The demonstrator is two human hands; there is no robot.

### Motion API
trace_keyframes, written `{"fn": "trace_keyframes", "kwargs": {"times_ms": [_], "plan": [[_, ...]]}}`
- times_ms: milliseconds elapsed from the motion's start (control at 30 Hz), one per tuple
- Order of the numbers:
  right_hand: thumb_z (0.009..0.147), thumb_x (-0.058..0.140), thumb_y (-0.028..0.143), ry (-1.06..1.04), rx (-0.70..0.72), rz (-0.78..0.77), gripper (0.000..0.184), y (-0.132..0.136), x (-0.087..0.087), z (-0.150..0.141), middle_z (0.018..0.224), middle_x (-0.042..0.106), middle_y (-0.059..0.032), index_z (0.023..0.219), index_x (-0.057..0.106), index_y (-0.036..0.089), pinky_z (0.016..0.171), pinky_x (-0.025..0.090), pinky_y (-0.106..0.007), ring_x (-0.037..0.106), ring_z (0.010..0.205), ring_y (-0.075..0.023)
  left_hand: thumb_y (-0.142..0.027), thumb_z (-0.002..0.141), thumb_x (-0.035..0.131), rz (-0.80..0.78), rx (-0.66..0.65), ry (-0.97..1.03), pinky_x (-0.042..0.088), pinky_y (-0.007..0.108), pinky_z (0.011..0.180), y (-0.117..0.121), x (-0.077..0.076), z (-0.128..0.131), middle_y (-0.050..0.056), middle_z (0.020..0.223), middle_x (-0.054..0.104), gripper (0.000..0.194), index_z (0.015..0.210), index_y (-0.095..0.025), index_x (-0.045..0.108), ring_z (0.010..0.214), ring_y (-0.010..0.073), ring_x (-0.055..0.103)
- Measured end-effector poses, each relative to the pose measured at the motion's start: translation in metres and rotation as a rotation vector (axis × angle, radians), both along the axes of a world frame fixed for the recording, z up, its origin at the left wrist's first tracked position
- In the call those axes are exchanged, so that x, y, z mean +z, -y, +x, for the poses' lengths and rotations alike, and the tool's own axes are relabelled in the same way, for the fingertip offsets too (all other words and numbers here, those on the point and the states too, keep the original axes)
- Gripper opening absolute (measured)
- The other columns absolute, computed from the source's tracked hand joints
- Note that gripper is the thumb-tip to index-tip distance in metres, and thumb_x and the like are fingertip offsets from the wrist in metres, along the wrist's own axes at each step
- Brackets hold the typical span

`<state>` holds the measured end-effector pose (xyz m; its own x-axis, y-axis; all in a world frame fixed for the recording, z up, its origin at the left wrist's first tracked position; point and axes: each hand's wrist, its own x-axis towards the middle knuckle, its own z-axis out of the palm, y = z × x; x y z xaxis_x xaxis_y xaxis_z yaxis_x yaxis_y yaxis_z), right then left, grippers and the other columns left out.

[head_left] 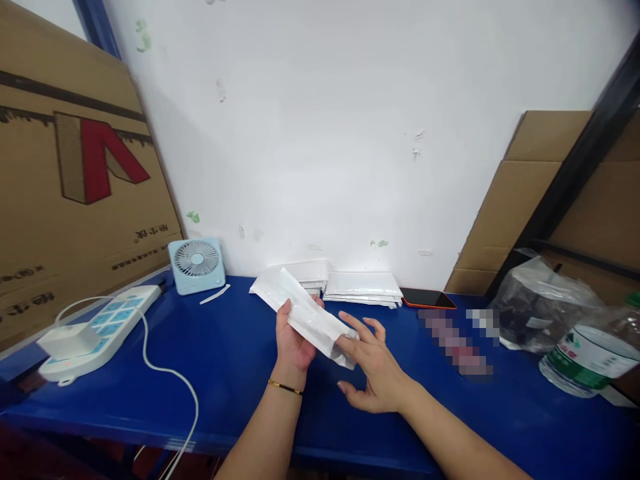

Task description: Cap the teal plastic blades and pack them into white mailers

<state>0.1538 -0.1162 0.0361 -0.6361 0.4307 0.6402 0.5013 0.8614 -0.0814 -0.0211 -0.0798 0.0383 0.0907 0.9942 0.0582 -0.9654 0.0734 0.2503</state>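
My left hand [296, 339] is closed around a long white envelope [313, 318], which slants down to the right above the table. The envelope's lower right end gapes, and its inside is mostly hidden. My right hand [373, 367] is at that mouth with its fingers spread; a fingertip reaches into the opening and is out of sight. Behind, against the wall, lie two stacks of flat white envelopes, a left stack [313, 272] partly covered by the held one and a right stack [363, 287].
On the blue table [240, 373] stand a light blue fan [198, 265] and a white power strip [113, 320] with a trailing cable. To the right are a phone [429, 299], a blurred patch, a clear plastic bag [540, 307] and a bottle [590, 357]. Cardboard [75, 167] rises at left.
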Motion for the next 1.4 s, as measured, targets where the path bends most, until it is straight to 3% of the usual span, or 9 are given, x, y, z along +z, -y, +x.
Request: {"fn": "trace_keyframes", "kwargs": {"times_ms": [133, 233, 367, 500, 800, 1000, 1067, 1200, 1400], "plan": [[0.070, 0.054, 0.026, -0.215, -0.059, 0.042, 0.037, -0.003, -0.001, 0.015, 0.083, 0.058, -0.0035, 0.107, 0.057, 0.023, 0.088, 0.026, -0.045, 0.050, 0.101, -0.0272, -0.035, 0.074, 0.054, 0.017, 0.041, 0.039, 0.049, 0.035, 0.078, -0.003, -0.002, -0.003, 0.008, 0.087, 0.063, 0.031, 0.094, -0.013, 0.061, 0.080, 0.0200, 0.061], [0.075, 0.052, 0.027, -0.461, -0.129, -0.035, 0.016, -0.006, -0.003, 0.021, 0.081, 0.052, -0.0036, 0.087, 0.061, 0.022, 0.080, 0.034, -0.040, 0.051, 0.086, -0.0222, -0.035, 0.073, 0.053, 0.013, 0.048, 0.055, 0.049, 0.034, 0.078, -0.002, -0.001, -0.004, 0.009, 0.088, 0.063, 0.032, 0.094, -0.012, 0.061, 0.081, 0.0205, 0.062], [0.075, 0.059, 0.031, -0.688, -0.156, -0.553, 0.021, -0.013, -0.009, 0.011, 0.073, 0.054, -0.0011, 0.091, 0.055, 0.018, 0.064, 0.040, -0.029, 0.051, 0.066, -0.0155, -0.033, 0.072, 0.052, -0.018, 0.060, 0.066, 0.049, 0.035, 0.080, 0.000, 0.000, -0.004, 0.010, 0.091, 0.063, 0.035, 0.098, -0.012, 0.060, 0.084, 0.0216, 0.062], [0.078, 0.057, 0.038, -0.727, 0.015, -1.068, 0.026, -0.016, -0.010, -0.002, 0.057, 0.056, 0.0003, 0.067, 0.056, 0.015, 0.057, 0.039, -0.025, 0.051, 0.052, -0.0114, -0.030, 0.070, 0.051, -0.021, 0.071, 0.060, 0.047, 0.037, 0.084, 0.000, -0.002, -0.004, 0.011, 0.096, 0.064, 0.038, 0.103, -0.012, 0.059, 0.089, 0.0236, 0.062], [0.081, 0.053, 0.028, -1.065, 0.169, -1.310, 0.021, -0.020, -0.014, 0.002, 0.063, 0.063, -0.0042, 0.071, 0.063, 0.012, 0.057, 0.041, -0.023, 0.056, 0.055, -0.0119, -0.034, 0.067, 0.050, 0.081, 0.087, -0.036, 0.046, 0.040, 0.083, 0.002, -0.002, -0.005, 0.012, 0.096, 0.064, 0.043, 0.101, -0.011, 0.061, 0.093, 0.0276, 0.060], [0.086, 0.038, 0.036, -1.633, 0.152, -1.893, 0.035, -0.034, -0.038, -0.018, 0.081, 0.068, -0.0109, 0.094, 0.060, 0.010, 0.070, 0.049, -0.035, 0.064, 0.075, -0.0207, -0.033, 0.070, 0.054, 0.098, 0.241, -0.288, 0.046, 0.034, 0.081, 0.007, 0.004, 0.014, 0.011, 0.098, 0.065, 0.041, 0.104, -0.011, 0.061, 0.098, 0.0261, 0.058], [0.089, 0.032, 0.036, -1.705, 0.205, -1.938, 0.038, -0.035, -0.041, -0.026, 0.085, 0.068, -0.0113, 0.100, 0.058, 0.010, 0.070, 0.050, -0.036, 0.065, 0.079, -0.0212, -0.030, 0.070, 0.057, 0.155, 0.247, -0.395, 0.046, 0.033, 0.079, 0.008, 0.008, 0.026, 0.010, 0.101, 0.064, 0.040, 0.106, -0.013, 0.060, 0.100, 0.0257, 0.057], [0.090, 0.034, 0.032, -1.841, 0.190, -1.807, 0.031, -0.036, -0.036, -0.031, 0.081, 0.069, -0.0067, 0.098, 0.058, 0.015, 0.066, 0.052, -0.032, 0.066, 0.075, -0.0188, -0.023, 0.068, 0.064, 0.275, 0.233, -0.576, 0.047, 0.031, 0.076, 0.010, 0.018, 0.047, 0.010, 0.106, 0.063, 0.042, 0.108, -0.016, 0.059, 0.099, 0.0255, 0.057], [0.086, 0.045, 0.030, -1.888, 0.113, -1.756, 0.020, -0.040, -0.036, -0.025, 0.074, 0.069, -0.0031, 0.093, 0.058, 0.016, 0.060, 0.054, -0.029, 0.066, 0.066, -0.0162, -0.021, 0.066, 0.067, 0.314, 0.266, -0.579, 0.048, 0.028, 0.073, 0.016, 0.036, 0.056, 0.010, 0.106, 0.063, 0.042, 0.107, -0.016, 0.060, 0.099, 0.0256, 0.058]]}}
